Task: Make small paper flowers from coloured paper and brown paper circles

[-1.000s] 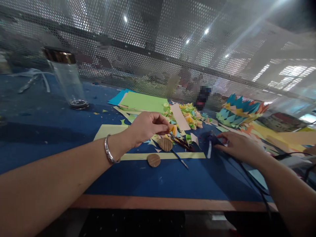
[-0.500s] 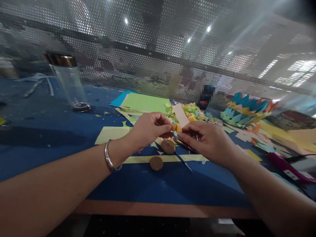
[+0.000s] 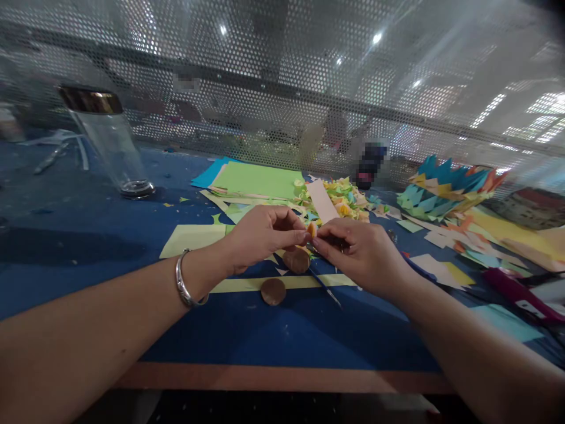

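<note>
Between my two hands is a small folded piece of orange-yellow paper [image 3: 311, 229]. My left hand [image 3: 269, 235], with a silver bangle at the wrist, pinches its left side. The fingertips of my right hand [image 3: 357, 247] close on its right side. Just below the fingers lies a brown round disc [image 3: 296, 260], and a second brown disc [image 3: 273, 291] rests nearer to me on a pale yellow paper strip [image 3: 241, 286]. A thin blue-handled tool [image 3: 324, 285] crosses the strip, partly under my right hand.
Green paper sheets [image 3: 262, 180] and a heap of folded paper bits [image 3: 348, 197] lie behind my hands. A glass bottle [image 3: 110, 144] stands left. A pointed paper bowl [image 3: 448, 191], scraps and a magenta device [image 3: 521, 294] are at right. A perforated screen [image 3: 265, 106] rises behind.
My hands have drawn closer together around the folded paper, which now looks narrower and is more covered by the fingers. The view has shifted slightly.
</note>
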Demonstrator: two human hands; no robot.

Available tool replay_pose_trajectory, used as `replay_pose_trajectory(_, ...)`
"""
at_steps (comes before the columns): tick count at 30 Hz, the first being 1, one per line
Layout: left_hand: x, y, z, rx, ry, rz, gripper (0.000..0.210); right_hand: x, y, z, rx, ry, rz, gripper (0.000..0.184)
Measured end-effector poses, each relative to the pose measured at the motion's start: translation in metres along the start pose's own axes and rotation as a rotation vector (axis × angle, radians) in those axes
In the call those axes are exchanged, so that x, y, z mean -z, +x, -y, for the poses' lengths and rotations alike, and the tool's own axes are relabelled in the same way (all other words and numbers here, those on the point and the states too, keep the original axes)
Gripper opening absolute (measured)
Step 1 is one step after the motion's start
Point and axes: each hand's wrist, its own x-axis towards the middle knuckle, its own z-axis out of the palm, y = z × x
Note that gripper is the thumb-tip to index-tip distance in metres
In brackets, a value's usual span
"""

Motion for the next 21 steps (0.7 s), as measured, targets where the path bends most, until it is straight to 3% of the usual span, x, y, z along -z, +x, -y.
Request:
replay_pose_trajectory(12,-0.0018,0.0008,-0.0008,0.054,-0.032,0.057,0.021,-0.0037,-0.0029,-0.0063,0.009,0.049,0.024,0.019)
replay_pose_trajectory(21,-0.0014,0.0051,0.003,0.043,-0.032,0.016,0.018,-0.0046,-0.0043,-0.0089,-0.022,0.13,0.02,0.021)
